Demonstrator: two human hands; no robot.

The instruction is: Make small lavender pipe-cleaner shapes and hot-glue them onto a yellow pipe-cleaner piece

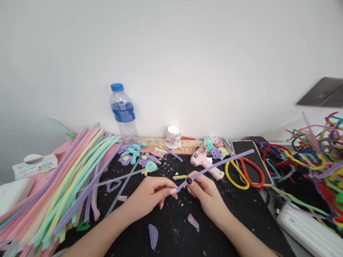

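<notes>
Between my two hands is a purple pipe cleaner [223, 162], its long free end slanting up to the right. My left hand [155, 192] pinches its near end between thumb and forefinger. My right hand [204, 190], with a dark thumbnail, grips it a short way along. Below the hands lie a folded purple pipe cleaner piece [153, 236] and a small pink-purple piece [193, 222]. Just beyond my right hand rest a pink glue gun [207, 163] and scissors [245, 172] with yellow and red handles.
A bundle of pastel pipe cleaners [69, 174] spreads at left, a bright tangle [342, 176] at right. Along the wall stand a water bottle [123, 111], a paper cup [172, 137] and several small fuzzy flowers [215, 146]. A phone [250, 163] lies under the scissors; a white power strip [314, 228] sits right.
</notes>
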